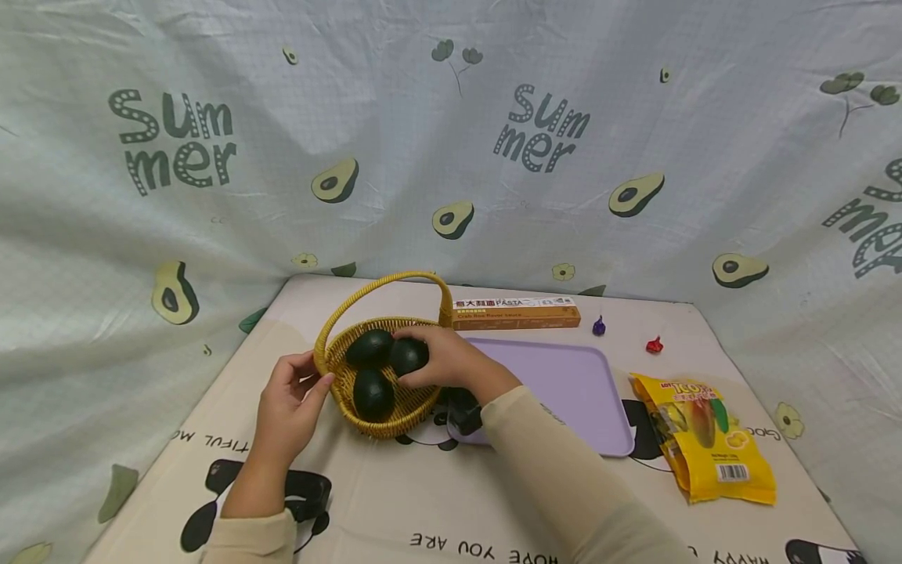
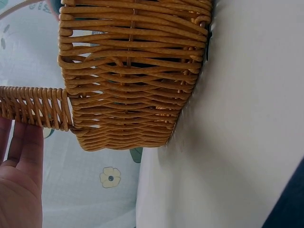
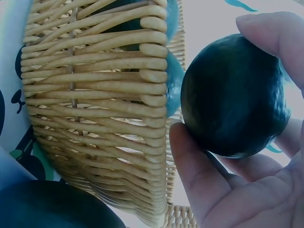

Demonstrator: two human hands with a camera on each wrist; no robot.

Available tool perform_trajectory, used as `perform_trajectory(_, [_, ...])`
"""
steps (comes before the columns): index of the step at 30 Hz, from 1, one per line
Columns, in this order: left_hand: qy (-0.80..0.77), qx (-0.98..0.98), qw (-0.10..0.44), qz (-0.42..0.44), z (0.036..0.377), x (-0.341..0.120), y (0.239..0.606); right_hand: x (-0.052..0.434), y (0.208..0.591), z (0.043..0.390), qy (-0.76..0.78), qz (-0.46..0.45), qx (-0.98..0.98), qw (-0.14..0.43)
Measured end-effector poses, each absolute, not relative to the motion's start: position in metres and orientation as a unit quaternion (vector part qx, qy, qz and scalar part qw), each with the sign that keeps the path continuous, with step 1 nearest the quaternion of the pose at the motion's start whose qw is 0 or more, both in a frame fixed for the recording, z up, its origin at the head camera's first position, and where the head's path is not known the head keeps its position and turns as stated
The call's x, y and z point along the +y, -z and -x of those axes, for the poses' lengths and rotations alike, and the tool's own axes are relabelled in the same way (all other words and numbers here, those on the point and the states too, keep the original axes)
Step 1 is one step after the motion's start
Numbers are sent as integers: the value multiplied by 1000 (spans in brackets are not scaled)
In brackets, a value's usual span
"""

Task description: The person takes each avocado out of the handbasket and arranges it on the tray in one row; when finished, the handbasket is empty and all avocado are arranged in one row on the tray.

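Note:
A yellow wicker basket (image 1: 384, 429) with a tall arched handle stands at the left of the table, two dark green avocados (image 1: 373, 395) inside it. My left hand (image 1: 292, 399) grips the foot of the basket's handle (image 2: 35, 108) at its left side; the fingers lie against the wicker in the left wrist view. Over the basket's right part, my right hand (image 1: 447, 360) holds another avocado (image 3: 235, 97) between thumb and fingers, at rim height. One more dark green avocado (image 3: 52, 206) lies outside the basket, mostly hidden under my right wrist in the head view.
Right of the basket lies a purple tray (image 1: 574, 384), partly behind my right forearm. A pasta box (image 1: 517, 313) stands behind it. Farther right are a purple-wrapped candy (image 1: 599, 326), a red-wrapped candy (image 1: 654, 345) and a yellow snack bag (image 1: 712, 442). A printed curtain hangs behind.

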State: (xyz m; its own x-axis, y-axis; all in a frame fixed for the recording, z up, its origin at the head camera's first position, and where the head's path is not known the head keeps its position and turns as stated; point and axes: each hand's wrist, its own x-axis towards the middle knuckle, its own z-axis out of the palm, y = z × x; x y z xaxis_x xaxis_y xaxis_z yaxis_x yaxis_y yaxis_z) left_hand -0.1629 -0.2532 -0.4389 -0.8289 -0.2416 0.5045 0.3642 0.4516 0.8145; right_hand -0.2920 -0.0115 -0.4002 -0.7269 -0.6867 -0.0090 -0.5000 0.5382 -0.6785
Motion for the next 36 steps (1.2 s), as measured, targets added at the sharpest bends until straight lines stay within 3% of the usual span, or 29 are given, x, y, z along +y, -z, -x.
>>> perform_trajectory(36, [514,-807,288,25,163,-252,439,22,397,285,377,328,862,86])
